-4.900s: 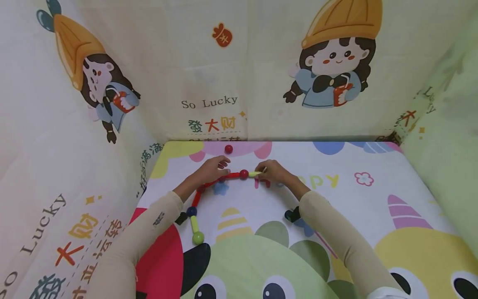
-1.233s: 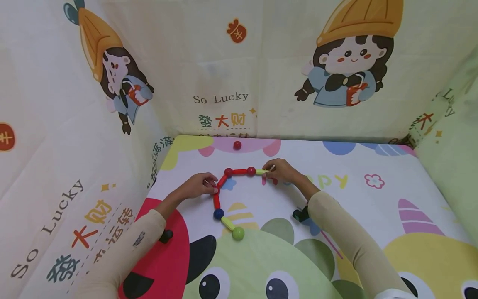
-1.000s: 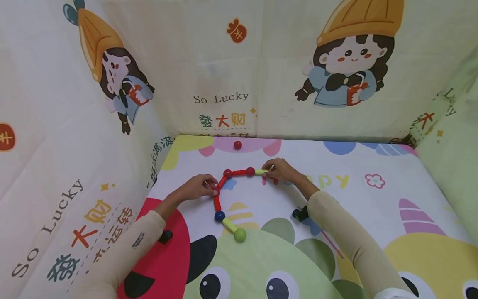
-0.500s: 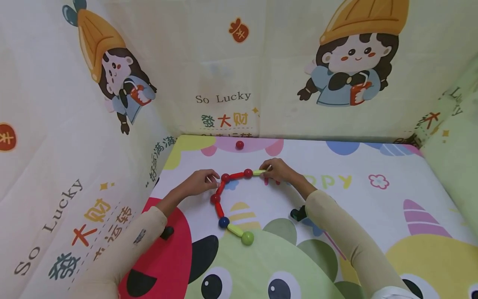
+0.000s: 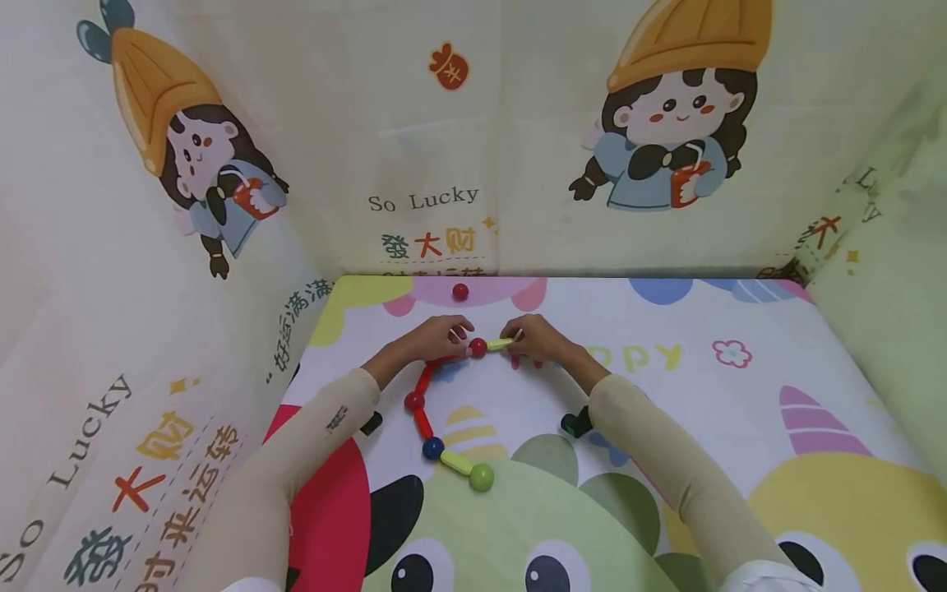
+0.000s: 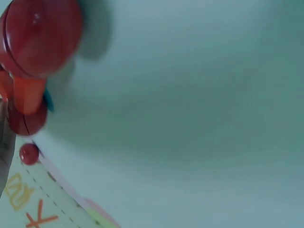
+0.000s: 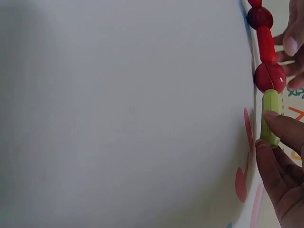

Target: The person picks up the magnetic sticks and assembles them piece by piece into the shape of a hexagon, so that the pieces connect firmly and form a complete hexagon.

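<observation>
A curved chain of magnetic balls and rods lies on the printed table mat. My right hand [image 5: 538, 339] pinches the light green rod [image 7: 270, 102] at the far end between thumb and fingertips. That rod joins a red ball [image 5: 478, 347]. Beside this ball and the red rod [image 7: 266, 43] behind it is my left hand [image 5: 438, 337], its fingers loosely bent; whether they touch cannot be told. Leftward, the chain bends through another red ball [image 5: 414, 401] and a dark blue ball [image 5: 432, 448]. A second light green rod [image 5: 456, 463] and a green ball [image 5: 482, 477] end it.
One loose red ball [image 5: 460, 292] lies near the mat's far edge, beyond both hands. A printed cloth wall [image 5: 533, 230] rises behind the table, with more cloth on both sides. Dark wrist cameras [image 5: 577, 422] sit under the forearms.
My left hand has moved from the chain's left bend to the red ball near my right hand. Earlier, the green-ball end swung rightward. My right hand keeps its pinch on the light green rod.
</observation>
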Available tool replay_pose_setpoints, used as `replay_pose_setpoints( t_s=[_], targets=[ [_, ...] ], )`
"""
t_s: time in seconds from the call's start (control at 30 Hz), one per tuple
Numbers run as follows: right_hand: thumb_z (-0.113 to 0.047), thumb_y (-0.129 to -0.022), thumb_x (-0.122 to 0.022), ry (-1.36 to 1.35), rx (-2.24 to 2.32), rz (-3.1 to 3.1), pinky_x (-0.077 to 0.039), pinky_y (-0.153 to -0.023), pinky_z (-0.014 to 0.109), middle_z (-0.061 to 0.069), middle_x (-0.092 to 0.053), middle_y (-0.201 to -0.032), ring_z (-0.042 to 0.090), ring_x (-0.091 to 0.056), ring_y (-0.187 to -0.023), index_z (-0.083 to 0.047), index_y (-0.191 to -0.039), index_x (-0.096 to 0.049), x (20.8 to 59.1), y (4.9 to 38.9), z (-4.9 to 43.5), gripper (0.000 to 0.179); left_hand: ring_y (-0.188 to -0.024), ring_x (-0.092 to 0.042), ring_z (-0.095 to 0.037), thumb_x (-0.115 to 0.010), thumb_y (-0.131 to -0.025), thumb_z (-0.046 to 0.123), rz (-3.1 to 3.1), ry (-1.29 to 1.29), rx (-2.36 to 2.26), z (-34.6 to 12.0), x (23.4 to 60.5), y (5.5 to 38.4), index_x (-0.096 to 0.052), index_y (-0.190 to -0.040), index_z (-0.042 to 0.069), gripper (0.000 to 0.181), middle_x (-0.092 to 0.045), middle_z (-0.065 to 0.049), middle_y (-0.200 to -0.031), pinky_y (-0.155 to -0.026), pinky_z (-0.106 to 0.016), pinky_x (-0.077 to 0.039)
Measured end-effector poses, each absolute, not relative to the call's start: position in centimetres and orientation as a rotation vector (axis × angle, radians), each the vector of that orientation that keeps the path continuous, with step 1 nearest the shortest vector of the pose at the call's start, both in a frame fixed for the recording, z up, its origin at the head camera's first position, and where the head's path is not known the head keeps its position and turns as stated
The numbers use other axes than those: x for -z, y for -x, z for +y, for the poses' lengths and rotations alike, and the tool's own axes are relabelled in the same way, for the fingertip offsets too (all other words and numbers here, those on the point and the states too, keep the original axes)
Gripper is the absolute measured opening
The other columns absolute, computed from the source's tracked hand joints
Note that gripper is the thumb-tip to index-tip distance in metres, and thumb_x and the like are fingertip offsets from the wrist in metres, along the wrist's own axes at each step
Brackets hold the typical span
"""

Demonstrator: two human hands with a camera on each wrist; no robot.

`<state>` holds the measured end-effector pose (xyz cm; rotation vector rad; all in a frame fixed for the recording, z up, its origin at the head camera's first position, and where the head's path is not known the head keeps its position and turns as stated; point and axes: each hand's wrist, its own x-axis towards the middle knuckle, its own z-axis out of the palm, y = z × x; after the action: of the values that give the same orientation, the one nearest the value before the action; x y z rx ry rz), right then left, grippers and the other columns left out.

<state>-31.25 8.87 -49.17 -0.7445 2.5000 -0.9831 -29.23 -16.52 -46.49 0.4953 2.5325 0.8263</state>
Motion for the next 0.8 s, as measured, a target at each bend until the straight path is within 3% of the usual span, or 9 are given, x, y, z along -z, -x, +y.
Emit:
replay_pose_setpoints(
  t_s=[0.27, 0.8],
  targets=[
    [-0.01, -0.09, -0.074, 0.774, 1.038, 2.504, -0.053, -0.066, 0.024, 0.008, -0.074, -0.101, 0.014, -0.067, -0.081, -0.005, -0.107, -0.074, 49.3, 31.2, 8.5, 0.018, -0.108, -0.062, -0.02, -0.074, -0.092, 0.018, 2.518, -0.613, -0.709, -14.3, 47.2, 30.0, -0.059, -0.135, 0.01, 0.046, -0.066, -0.009, -0.122, -0.098, -0.035, -0.053],
    [-0.011, -0.091, -0.074, 0.735, 1.06, 2.513, -0.055, -0.08, 0.03, 0.009, -0.074, -0.103, 0.015, -0.068, -0.078, -0.005, -0.109, -0.074, 49.7, 31.7, 7.7, 0.019, -0.104, -0.055, -0.021, -0.072, -0.093, 0.016, 2.629, -0.526, -0.659, -14.1, 47.6, 30.0, -0.065, -0.13, 0.01, 0.038, -0.065, -0.007, -0.114, -0.099, -0.037, -0.05]
  ],
)
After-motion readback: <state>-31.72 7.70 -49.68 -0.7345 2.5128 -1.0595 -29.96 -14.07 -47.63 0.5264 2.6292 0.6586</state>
